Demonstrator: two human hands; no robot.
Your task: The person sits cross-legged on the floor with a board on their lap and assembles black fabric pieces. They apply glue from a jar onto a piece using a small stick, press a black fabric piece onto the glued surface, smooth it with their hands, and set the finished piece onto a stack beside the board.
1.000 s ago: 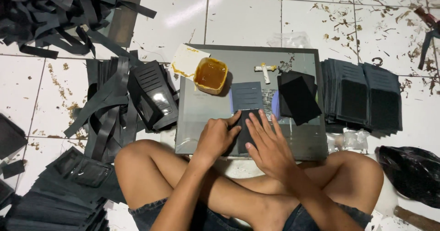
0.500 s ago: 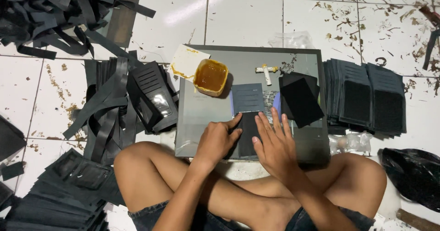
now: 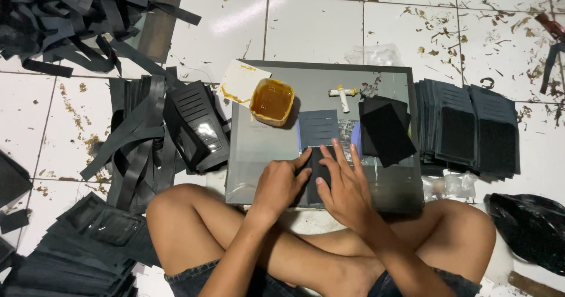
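person seated cross-legged on the tiled floor. left hand [image 3: 281,182] and right hand [image 3: 346,185] lie flat, fingers spread, pressing a dark rectangular leather piece [image 3: 321,166] onto the grey glass board [image 3: 259,147] by their knees. just beyond it, a grey slotted card panel [image 3: 318,127]; to its right, loose black rectangular panels [image 3: 385,129]. farther back, an orange tub of amber glue [image 3: 272,101] and a small white cross-shaped tool [image 3: 343,94].

Matt black pieces, glossy board

The flat grey board [image 3: 259,150] shines smooth like glass; black rectangular leatherette pieces [image 3: 385,133] look matt; white floor tiles [image 3: 312,26] are glazed and stained.
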